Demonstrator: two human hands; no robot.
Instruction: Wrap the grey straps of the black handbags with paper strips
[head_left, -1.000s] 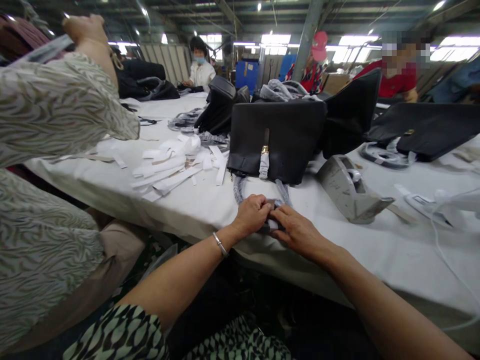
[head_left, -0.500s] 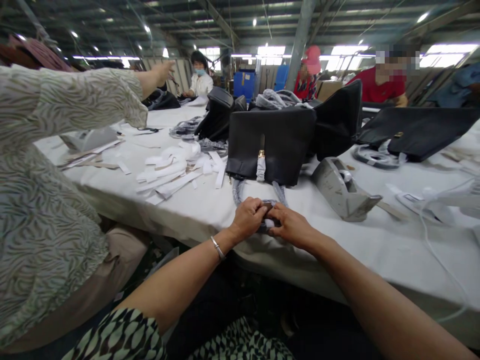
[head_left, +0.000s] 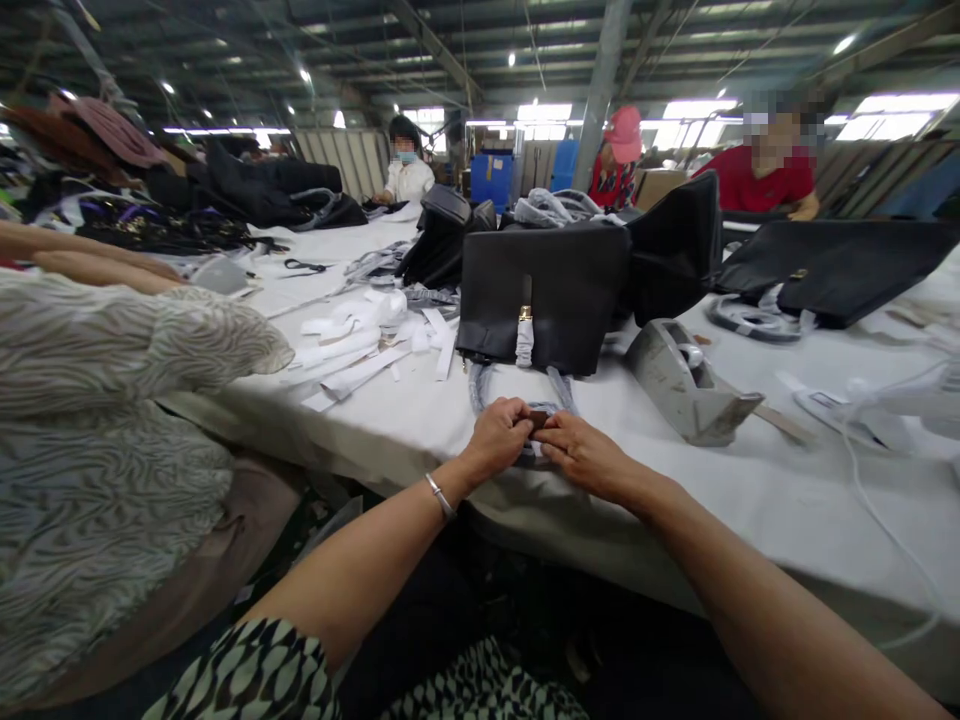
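A black handbag [head_left: 570,290] with a gold clasp stands on the table in front of me. Its plastic-wrapped handle [head_left: 480,388] loops toward me to the table's near edge. There my left hand [head_left: 496,436] is closed, its thumb and fingers pinching a small brown piece [head_left: 538,420] at the handle. My right hand [head_left: 581,452] meets it from the other side, fingertips closed on the same spot. White wrapping shows around the clasp strap and just under my fingers. What lies beneath the fingertips is mostly hidden.
A grey tape dispenser [head_left: 694,385] stands right of the bag. White paper strips [head_left: 352,350] are heaped to the left. More black bags [head_left: 832,265] lie behind and at right. A co-worker's patterned sleeve [head_left: 210,335] is close on my left; a white cord [head_left: 862,480] crosses the right side.
The co-worker at left has lowered an outstretched arm and leaned toward the table. My hands stay at the handle; the right fingers have shifted slightly, showing more of the brown piece.
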